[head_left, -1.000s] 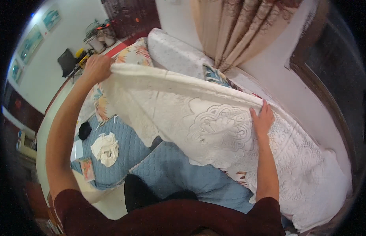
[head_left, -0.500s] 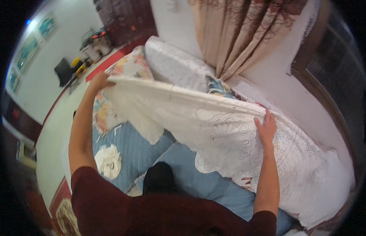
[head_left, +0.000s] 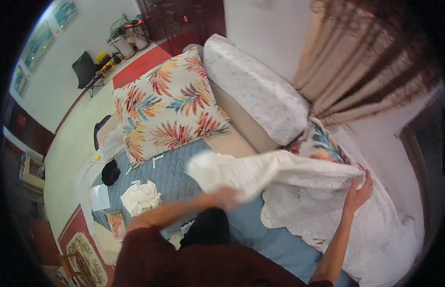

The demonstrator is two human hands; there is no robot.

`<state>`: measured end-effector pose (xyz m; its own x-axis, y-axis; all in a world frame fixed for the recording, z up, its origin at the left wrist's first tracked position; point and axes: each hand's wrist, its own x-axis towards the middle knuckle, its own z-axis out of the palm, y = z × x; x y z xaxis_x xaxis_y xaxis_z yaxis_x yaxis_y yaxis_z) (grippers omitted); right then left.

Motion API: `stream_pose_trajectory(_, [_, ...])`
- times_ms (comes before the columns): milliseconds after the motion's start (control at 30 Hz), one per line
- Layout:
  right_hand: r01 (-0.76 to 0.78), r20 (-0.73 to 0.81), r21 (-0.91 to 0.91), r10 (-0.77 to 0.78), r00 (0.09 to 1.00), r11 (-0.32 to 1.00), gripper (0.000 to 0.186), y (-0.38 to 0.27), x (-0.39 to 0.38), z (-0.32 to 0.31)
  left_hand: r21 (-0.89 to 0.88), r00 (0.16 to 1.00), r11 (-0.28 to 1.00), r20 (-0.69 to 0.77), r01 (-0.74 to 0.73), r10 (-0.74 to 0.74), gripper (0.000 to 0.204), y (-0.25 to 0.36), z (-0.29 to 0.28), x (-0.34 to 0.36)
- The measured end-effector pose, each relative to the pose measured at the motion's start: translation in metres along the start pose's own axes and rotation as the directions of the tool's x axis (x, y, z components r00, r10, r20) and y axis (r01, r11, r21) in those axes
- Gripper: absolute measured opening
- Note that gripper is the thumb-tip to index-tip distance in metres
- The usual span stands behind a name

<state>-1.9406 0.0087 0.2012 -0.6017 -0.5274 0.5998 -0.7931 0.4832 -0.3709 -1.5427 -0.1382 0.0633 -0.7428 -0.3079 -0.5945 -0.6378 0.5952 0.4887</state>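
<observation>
A white scalloped cover (head_left: pixel 303 205) with a raised pattern lies bunched over the right part of the blue quilted seat. At its upper edge, my right hand (head_left: pixel 358 192) closes its fingers on the cloth. My left hand (head_left: pixel 226 197), blurred by motion, is at the folded left part of the cover; its fingers are smeared, but the cloth gathers to it. Beyond that hand, the cover's loose left end is blurred too. Under the cover is the blue quilted pad (head_left: pixel 251 225). A crumpled white cloth (head_left: pixel 141 197) lies on the pad, left of my left hand.
A leaf-patterned cushion (head_left: pixel 170 107) lies at the far left. Behind stands a long backrest (head_left: pixel 256 91) in pale floral cloth. A second patterned cushion (head_left: pixel 325 143) leans right of it. A black item (head_left: pixel 110 172) and a flat pack (head_left: pixel 116 225) lie left. A curtain (head_left: pixel 366 62) hangs far right.
My left hand has swung right and toward me, bringing the cover's left end off the leaf-patterned cushion. My right hand has gone from spread on the cover to closed on its edge.
</observation>
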Motion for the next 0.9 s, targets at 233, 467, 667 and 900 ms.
stream_pose_trajectory(233, [0.175,0.174,-0.096,-0.156,0.972,0.980,0.040,-0.059,0.007,0.074,-0.529,0.881,0.739,-0.039,-0.418,0.471,0.046,0.029,-0.031,0.037])
stream_pose_trajectory(467, [0.156,0.297,-0.229,-0.084,0.951,0.961,0.040,-0.056,0.011,0.094,0.102,0.567,0.884,-0.798,0.457,-0.201,0.044,-0.276,-0.157,0.124])
stream_pose_trajectory(667, [0.016,0.245,-0.224,0.041,0.969,0.974,0.042,-0.055,0.015,0.101,0.573,0.687,0.649,-0.719,0.500,0.106,0.066,-0.349,-0.203,0.156])
stream_pose_trajectory(900, [0.028,0.199,0.003,-0.028,0.980,1.000,0.045,-0.040,0.011,0.119,0.745,0.824,0.581,-0.526,0.327,0.211,0.025,-0.381,-0.151,0.227])
